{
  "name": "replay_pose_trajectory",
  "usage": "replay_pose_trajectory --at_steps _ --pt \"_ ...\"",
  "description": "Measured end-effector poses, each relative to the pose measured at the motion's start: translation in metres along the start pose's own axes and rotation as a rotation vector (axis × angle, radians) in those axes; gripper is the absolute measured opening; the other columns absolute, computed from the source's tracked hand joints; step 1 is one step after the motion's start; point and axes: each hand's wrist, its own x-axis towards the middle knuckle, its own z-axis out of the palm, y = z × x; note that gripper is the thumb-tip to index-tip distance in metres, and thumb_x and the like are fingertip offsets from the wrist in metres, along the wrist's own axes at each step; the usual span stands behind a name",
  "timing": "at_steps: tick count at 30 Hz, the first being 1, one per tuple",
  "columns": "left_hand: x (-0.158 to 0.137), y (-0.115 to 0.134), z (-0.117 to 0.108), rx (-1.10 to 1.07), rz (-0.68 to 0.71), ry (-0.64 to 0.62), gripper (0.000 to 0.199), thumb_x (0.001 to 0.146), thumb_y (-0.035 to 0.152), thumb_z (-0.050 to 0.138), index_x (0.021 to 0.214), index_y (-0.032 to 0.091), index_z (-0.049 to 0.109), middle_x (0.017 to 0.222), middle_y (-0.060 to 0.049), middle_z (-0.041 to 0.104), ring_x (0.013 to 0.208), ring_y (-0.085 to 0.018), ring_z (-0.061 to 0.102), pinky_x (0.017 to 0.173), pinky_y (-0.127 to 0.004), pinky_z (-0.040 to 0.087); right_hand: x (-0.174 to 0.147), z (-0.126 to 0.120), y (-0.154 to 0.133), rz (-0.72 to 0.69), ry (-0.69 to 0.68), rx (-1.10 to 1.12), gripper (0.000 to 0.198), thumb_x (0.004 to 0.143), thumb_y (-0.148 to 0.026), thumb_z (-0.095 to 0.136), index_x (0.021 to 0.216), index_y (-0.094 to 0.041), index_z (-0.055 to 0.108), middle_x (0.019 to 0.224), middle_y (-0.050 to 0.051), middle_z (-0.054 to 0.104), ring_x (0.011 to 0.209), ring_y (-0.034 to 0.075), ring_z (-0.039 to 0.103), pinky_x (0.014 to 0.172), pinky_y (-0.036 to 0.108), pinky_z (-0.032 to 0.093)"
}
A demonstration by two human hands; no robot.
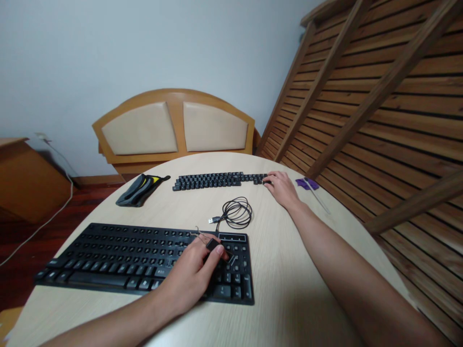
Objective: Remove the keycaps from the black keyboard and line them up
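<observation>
My left hand (197,265) is closed around a keycap puller (213,245) with a black handle and thin wire prongs. It rests over the number pad side of a black keyboard (144,246). Many upper keys there are bare switches, while the lower rows and part of the number pad still carry caps. At the far side of the table, my right hand (281,187) has its fingers bent together on a black keycap (266,182), at the right end of the laid-out rows of loose keycaps (210,180). The fingers partly hide that cap.
A coiled black USB cable (237,213) lies behind the keyboard. A grey and yellow pouch (139,190) is at the back left of the round table (282,270). At the right edge are a purple cloth (307,184) and a thin stick (318,196). Wooden slats (379,111) lean beyond.
</observation>
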Motion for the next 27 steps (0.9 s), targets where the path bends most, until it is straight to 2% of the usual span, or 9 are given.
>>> replay_pose_trajectory --at_steps 20,24,27 --pt "0.002 0.000 0.001 0.022 0.023 0.013 0.040 0.100 0.039 0.037 0.086 0.019 0.069 0.099 -0.008 0.067 0.101 -0.024 0.060 0.093 -0.041 0.045 0.002 0.002 -0.003 0.046 0.030 0.019 0.024 0.088 -0.020 0.057 0.107 -0.023 0.071 0.112 0.010 0.064 0.108 0.030 0.051 0.093 0.046 0.046" --pt "0.002 -0.001 0.001 0.013 0.031 0.023 0.040 0.101 0.039 0.037 0.086 0.020 0.069 0.099 -0.008 0.067 0.102 -0.024 0.060 0.094 -0.041 0.045 0.000 -0.006 -0.013 0.042 0.056 0.038 0.028 0.086 -0.019 0.058 0.113 -0.021 0.068 0.112 0.012 0.063 0.107 0.032 0.050 0.092 0.049 0.045" --pt "0.001 0.000 0.000 -0.017 0.026 0.027 0.040 0.101 0.039 0.038 0.086 0.020 0.069 0.100 -0.007 0.068 0.103 -0.024 0.060 0.094 -0.040 0.045 0.001 -0.018 -0.031 0.025 0.086 0.061 0.031 0.087 -0.019 0.057 0.117 -0.019 0.064 0.116 0.014 0.062 0.109 0.033 0.049 0.093 0.051 0.044"
